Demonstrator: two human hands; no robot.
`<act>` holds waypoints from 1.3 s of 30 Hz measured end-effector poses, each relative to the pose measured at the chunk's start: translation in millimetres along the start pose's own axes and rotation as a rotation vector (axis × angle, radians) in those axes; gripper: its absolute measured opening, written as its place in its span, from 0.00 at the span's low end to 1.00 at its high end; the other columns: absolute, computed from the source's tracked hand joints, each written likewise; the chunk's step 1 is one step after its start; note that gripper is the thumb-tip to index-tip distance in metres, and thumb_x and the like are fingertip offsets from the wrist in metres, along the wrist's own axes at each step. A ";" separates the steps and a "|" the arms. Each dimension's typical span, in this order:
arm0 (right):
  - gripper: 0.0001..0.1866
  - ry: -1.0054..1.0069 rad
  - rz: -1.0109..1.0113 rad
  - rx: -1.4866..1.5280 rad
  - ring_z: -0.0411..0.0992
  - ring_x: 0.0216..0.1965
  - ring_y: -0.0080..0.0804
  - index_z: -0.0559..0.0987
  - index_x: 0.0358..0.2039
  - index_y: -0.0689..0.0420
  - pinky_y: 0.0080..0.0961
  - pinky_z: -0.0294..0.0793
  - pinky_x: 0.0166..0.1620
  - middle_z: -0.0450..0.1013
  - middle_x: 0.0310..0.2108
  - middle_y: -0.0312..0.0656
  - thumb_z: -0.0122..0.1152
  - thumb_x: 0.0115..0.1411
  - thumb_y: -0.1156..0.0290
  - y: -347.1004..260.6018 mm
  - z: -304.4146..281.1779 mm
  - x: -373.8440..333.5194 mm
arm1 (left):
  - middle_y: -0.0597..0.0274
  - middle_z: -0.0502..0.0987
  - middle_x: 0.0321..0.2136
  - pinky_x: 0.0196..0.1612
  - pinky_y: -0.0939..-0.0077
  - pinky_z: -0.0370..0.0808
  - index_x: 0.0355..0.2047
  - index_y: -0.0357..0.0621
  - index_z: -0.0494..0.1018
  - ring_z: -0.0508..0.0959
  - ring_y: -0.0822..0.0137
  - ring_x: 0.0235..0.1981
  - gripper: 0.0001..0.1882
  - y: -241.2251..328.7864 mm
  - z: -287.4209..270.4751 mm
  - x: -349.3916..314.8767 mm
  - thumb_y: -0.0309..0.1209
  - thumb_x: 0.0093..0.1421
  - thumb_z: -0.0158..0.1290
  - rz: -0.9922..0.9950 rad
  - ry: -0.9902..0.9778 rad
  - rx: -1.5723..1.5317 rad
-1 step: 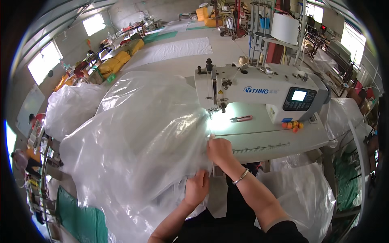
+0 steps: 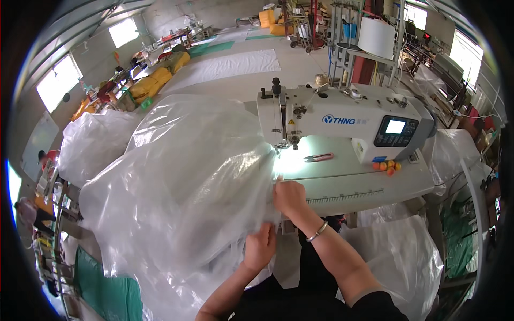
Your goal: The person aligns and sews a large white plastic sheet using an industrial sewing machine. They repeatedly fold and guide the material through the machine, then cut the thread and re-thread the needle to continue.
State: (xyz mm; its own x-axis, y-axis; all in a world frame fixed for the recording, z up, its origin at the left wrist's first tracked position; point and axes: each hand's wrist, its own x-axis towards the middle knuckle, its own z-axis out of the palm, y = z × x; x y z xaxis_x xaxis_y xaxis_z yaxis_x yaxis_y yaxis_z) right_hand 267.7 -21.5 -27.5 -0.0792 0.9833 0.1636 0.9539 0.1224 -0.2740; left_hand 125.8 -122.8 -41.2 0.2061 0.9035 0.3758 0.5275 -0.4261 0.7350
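Observation:
A large sheet of clear plastic film point(image 2: 176, 160) covers the left of the sewing machine point(image 2: 342, 115) and drapes toward my lap. Its right edge runs under the lit needle area. My right hand point(image 2: 289, 198), with a bracelet on the wrist, is closed on that edge just in front of the needle. Closer to my body, my left hand point(image 2: 260, 247) grips the same edge in a fist. The fingertips of both hands are partly hidden. Thread snips point(image 2: 319, 157) with a reddish handle lie on the machine bed, right of the needle.
Small orange-red fruits point(image 2: 387, 166) sit by the machine's base, below its control panel point(image 2: 395, 131). A white thread cone point(image 2: 376, 37) stands behind. More plastic film point(image 2: 396, 262) hangs at right, and a film heap point(image 2: 96, 142) lies at left. A person point(image 2: 33, 215) is at far left.
Both hands have shifted very slightly forward toward the needle with the film edge. Everything else looks the same.

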 end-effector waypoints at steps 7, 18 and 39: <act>0.09 0.010 0.050 0.023 0.77 0.30 0.46 0.78 0.30 0.62 0.38 0.77 0.33 0.77 0.24 0.49 0.55 0.55 0.68 15.6 -0.4 45.2 | 0.50 0.75 0.20 0.23 0.66 0.69 0.35 0.35 0.71 0.77 0.55 0.20 0.05 -8.6 14.3 46.7 0.24 0.60 0.49 -0.090 -0.019 -0.147; 0.07 0.170 -0.034 0.161 0.75 0.25 0.49 0.77 0.29 0.59 0.41 0.74 0.29 0.74 0.20 0.52 0.58 0.50 0.70 28.5 -16.4 -54.4 | 0.53 0.77 0.30 0.30 0.65 0.74 0.41 0.34 0.72 0.79 0.58 0.28 0.11 63.0 -8.8 38.0 0.20 0.58 0.45 0.055 -0.491 0.381; 0.09 0.158 0.001 0.097 0.75 0.20 0.46 0.77 0.33 0.60 0.37 0.74 0.25 0.74 0.16 0.48 0.58 0.51 0.70 7.6 -6.4 -31.2 | 0.54 0.75 0.45 0.55 0.65 0.68 0.41 0.40 0.74 0.72 0.53 0.51 0.12 -35.8 12.6 130.6 0.20 0.55 0.50 0.494 -0.207 0.344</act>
State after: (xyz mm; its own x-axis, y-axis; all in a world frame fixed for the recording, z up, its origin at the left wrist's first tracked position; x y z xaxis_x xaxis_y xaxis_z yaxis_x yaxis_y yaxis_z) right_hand 279.2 -52.2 -28.6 -0.0247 0.9511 0.3078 0.9208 0.1415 -0.3635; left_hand 144.2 11.0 -25.6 0.6300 0.6091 0.4817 0.5568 -0.7867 0.2666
